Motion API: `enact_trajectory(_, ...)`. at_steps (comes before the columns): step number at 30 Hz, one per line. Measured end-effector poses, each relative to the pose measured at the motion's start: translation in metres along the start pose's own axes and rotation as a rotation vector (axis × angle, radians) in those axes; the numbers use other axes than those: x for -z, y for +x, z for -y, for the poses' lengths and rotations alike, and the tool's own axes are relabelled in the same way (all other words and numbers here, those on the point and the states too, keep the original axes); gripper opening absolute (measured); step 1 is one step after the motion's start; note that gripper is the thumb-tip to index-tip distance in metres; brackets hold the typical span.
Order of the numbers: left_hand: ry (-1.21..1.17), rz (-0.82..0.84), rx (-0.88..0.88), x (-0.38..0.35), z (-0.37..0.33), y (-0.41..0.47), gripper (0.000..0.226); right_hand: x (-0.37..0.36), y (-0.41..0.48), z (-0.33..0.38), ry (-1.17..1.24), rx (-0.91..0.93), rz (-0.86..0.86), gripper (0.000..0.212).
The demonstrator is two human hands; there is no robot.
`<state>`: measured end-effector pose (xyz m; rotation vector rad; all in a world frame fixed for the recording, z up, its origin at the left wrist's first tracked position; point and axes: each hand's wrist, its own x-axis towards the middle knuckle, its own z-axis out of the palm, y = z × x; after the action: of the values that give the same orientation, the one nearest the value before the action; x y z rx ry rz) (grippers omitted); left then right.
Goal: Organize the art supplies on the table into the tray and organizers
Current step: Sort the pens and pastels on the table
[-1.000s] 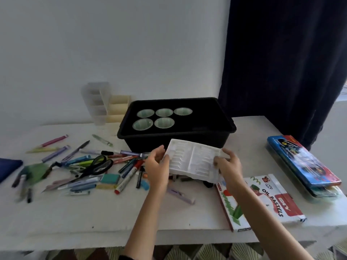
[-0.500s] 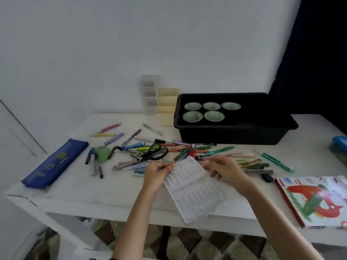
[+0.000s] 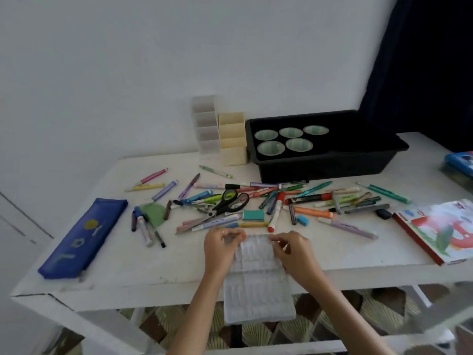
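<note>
A blue fabric pencil case (image 3: 82, 239) is laid near the table's (image 3: 153, 272) left edge, beside scattered pens (image 3: 313, 212). At the front edge, an overhanging ribbed white plastic insert (image 3: 256, 290) is pinched at its far end by the left hand (image 3: 220, 248) and right hand (image 3: 291, 252). Five round pale-green cups (image 3: 299, 144) are held in the black tray (image 3: 332, 167) at the back edge.

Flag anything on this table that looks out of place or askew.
The white moulded insert hangs well past the table's front edge, held only at its far end by the left hand and right hand. Loose markers and scissors lie jumbled before the black tray.
</note>
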<state>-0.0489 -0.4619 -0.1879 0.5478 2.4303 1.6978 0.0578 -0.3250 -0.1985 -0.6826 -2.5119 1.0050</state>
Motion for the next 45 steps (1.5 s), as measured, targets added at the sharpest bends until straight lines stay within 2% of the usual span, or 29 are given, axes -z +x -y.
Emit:
enact_trajectory(3, -0.023, -0.082, -0.065, 0.003, 0.007, -0.004, 0.023, -0.003, 0.001, 0.002, -0.027, -0.005, -0.046, 0.025)
enact_trajectory(6, -0.137, -0.14, -0.046, 0.004, 0.011, -0.01, 0.021, -0.007, 0.006, 0.005, -0.05, -0.033, -0.098, 0.026)
enact_trajectory(10, -0.084, -0.066, -0.106, 0.005, 0.016, -0.009, 0.025, -0.008, 0.015, 0.002, -0.062, -0.051, -0.132, 0.027)
enact_trajectory(15, 0.083, 0.015, -0.179, -0.01, 0.016, -0.011, 0.047, -0.005, 0.025, -0.002, -0.063, -0.033, -0.18, 0.027)
enact_trajectory(21, 0.196, 0.002, -0.224, -0.03, 0.013, -0.013, 0.041, 0.005, 0.019, -0.021, 0.006, -0.025, -0.285, 0.023)
enact_trajectory(29, 0.138, -0.049, -0.156, -0.037, 0.009, 0.004, 0.046, 0.007, 0.022, -0.032, 0.096, 0.073, -0.326, 0.022)
enact_trajectory(36, 0.092, -0.078, -0.126, -0.037, 0.01, 0.01, 0.046, 0.007, 0.021, -0.03, 0.17, 0.047, -0.421, 0.01)
enact_trajectory(41, 0.059, -0.077, -0.117, -0.035, 0.01, 0.01, 0.044, 0.015, 0.029, -0.023, 0.313, -0.108, -0.46, 0.007)
enact_trajectory(43, 0.059, -0.075, -0.108, -0.036, 0.01, 0.01, 0.043, 0.019, 0.04, -0.023, 0.26, -0.117, -0.475, 0.011)
enact_trajectory(45, 0.056, -0.076, -0.108, -0.035, 0.01, 0.01, 0.043, 0.02, 0.053, -0.023, 0.102, -0.145, -0.402, 0.017)
